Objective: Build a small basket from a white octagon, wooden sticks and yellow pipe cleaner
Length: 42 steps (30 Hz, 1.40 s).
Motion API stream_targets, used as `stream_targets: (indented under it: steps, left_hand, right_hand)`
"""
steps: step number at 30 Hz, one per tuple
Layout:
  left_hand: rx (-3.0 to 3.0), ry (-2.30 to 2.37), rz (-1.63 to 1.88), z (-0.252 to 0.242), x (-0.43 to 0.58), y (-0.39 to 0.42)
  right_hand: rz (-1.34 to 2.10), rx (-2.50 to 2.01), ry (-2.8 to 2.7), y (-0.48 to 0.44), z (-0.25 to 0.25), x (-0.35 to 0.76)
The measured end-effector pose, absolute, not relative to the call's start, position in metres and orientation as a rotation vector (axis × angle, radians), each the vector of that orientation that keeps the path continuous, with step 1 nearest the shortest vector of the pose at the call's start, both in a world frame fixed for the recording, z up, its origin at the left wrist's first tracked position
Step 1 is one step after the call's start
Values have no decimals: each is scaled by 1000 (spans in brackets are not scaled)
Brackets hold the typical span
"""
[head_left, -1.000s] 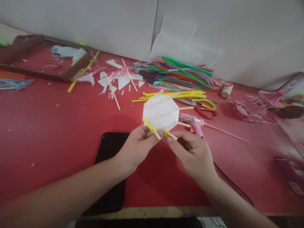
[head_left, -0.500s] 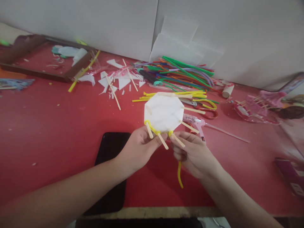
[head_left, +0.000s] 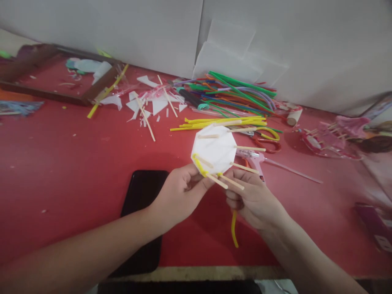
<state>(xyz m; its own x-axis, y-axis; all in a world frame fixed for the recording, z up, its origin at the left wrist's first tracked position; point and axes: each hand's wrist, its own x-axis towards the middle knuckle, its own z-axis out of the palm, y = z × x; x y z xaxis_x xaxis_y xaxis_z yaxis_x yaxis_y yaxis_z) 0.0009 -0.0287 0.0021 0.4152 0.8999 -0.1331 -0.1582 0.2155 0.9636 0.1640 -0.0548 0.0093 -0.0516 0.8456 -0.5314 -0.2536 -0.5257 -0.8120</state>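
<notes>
My left hand (head_left: 180, 194) pinches the near edge of a white octagon card (head_left: 216, 150) that has several wooden sticks glued on as spokes. A yellow pipe cleaner (head_left: 234, 228) is woven round the sticks at that edge, and its loose end hangs down below my right hand (head_left: 252, 200). My right hand is closed on the pipe cleaner just under the card. Both hands hold the piece above the red table (head_left: 61, 163).
A black phone (head_left: 142, 220) lies under my left wrist. Behind the card are a pink glue gun (head_left: 255, 159), scissors (head_left: 266, 139), yellow pipe cleaners (head_left: 220, 121), a coloured pipe cleaner pile (head_left: 232, 96), loose sticks and white scraps (head_left: 147, 104). A wooden frame (head_left: 55, 73) sits far left.
The card has turned and tilted in my hands. My right hand drew the yellow pipe cleaner through, so its tail now hangs below the hand.
</notes>
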Motion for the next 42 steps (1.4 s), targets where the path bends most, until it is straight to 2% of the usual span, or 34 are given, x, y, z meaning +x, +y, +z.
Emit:
stream_targets:
  steps: [9,20,26,33,42]
  left_hand:
    - [908,824,872,-5,4,-24]
    - [633,673,853,-9,5,-20]
    - [736,781,842,-12,3,-20]
    - [890,874,854,-7,1,-21]
    - [967,832,872,-6,0,-22]
  right_hand:
    - [1449,-1518,-873,-52,15,165]
    - [722,-1647,-1466,-62,22,167]
    - [757,-1607,-1621,-60,20,182]
    - [588,-1628,-1838,-60,25,200]
    - [762,-1599,-1576,-58,21,196]
